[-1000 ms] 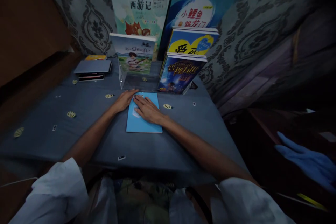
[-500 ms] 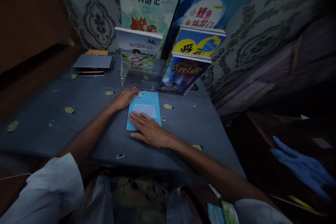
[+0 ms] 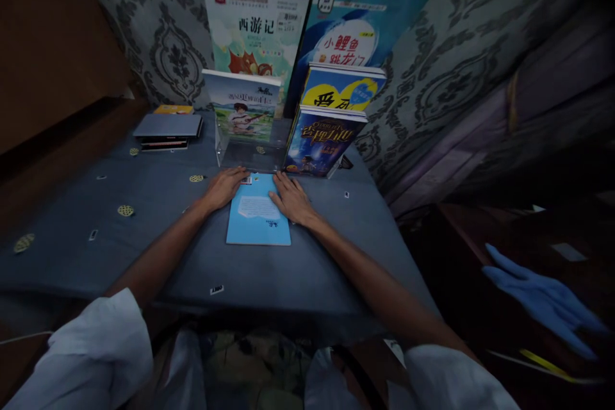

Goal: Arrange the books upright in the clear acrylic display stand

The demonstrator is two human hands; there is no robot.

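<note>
A light blue book lies flat on the cloth-covered table, with a pale text panel and a small barcode on its upper face. At its upper left corner, my left hand rests with the fingers stretched forward, partly over the barcode. My right hand lies along the upper right edge, fingers extended and thumb over the cover. Both hands touch the book from its two sides; neither is closed round it. Just beyond stands a clear display rack holding upright books, among them a dark blue book and one with a guitar player.
Taller books, including a white-green one and a teal one, fill the rack's back rows. A small stack of books sits at the table's far left. Blue gloves lie on a dark surface at right.
My right hand has moved forward from the lower part of the blue book to its upper right edge, uncovering the text panel. My left hand stays at the upper left. The view has shifted slightly.
</note>
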